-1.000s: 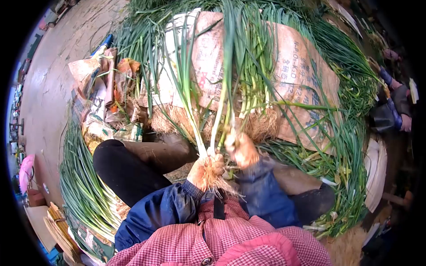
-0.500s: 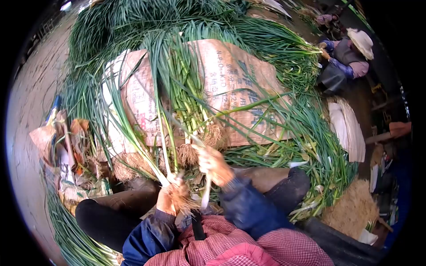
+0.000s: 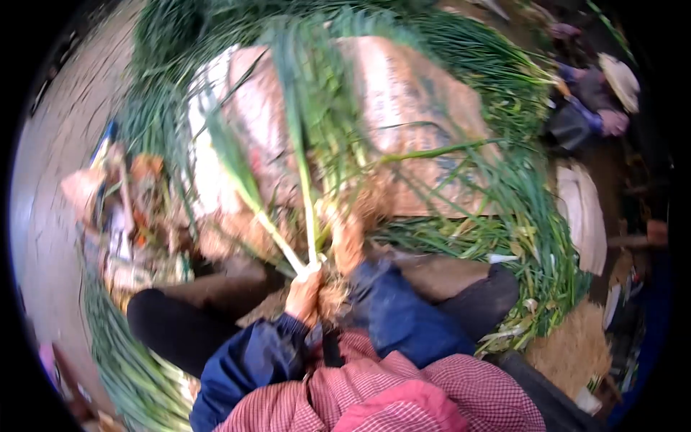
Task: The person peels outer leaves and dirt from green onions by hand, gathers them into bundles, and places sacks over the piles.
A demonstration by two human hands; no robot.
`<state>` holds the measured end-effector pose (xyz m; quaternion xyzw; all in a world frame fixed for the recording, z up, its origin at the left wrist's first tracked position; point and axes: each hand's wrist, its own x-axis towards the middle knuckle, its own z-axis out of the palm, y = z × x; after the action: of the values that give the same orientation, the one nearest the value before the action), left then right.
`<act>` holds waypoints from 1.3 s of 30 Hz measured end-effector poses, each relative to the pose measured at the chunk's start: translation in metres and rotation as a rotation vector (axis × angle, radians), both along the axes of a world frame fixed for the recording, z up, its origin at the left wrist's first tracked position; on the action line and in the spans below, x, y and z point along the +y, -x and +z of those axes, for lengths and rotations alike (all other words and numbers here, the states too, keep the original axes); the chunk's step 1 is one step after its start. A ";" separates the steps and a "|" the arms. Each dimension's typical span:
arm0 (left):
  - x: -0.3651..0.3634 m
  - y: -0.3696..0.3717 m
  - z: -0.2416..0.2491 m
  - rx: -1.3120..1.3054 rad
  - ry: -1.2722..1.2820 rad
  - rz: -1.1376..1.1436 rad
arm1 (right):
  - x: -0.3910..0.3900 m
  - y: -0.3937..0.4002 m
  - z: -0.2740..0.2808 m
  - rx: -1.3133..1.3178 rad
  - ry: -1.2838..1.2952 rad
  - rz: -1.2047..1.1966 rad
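Currently holds the green onions (image 3: 309, 209) by their pale lower ends in the closed left hand (image 3: 302, 289), with long axis pointing away from the body, toward the sack (image 3: 432, 180). Has the right hand (image 3: 348, 245) just beside them, nearer the larger bundle (image 3: 335, 137); cannot tell its grip through blur. Shows printed characters on the sack, too smeared to read.

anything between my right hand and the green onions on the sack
Nothing visible. The right hand is close by the root ends of the green onions on the sack; blur hides whether they touch.
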<state>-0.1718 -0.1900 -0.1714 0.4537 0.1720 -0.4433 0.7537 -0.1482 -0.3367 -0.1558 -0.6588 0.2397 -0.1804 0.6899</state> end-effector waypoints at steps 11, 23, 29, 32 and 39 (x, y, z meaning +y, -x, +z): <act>0.006 -0.038 0.034 0.273 0.305 0.169 | -0.064 0.060 0.063 0.046 -0.792 0.027; 0.003 -0.022 0.059 0.256 0.608 0.213 | -0.002 -0.035 -0.004 0.475 -0.283 0.098; 0.008 -0.010 0.056 0.289 0.516 0.203 | -0.029 -0.104 0.016 0.395 -0.506 0.239; 0.006 -0.018 0.071 0.331 0.521 0.201 | -0.021 -0.083 -0.047 0.354 -0.505 0.025; 0.001 -0.015 0.073 0.357 0.355 0.245 | -0.024 -0.051 -0.037 0.373 -0.285 0.280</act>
<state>-0.1565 -0.1888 -0.0986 0.2055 0.2752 -0.4450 0.8270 -0.0975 -0.3607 -0.1927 -0.6036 0.2924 0.0768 0.7377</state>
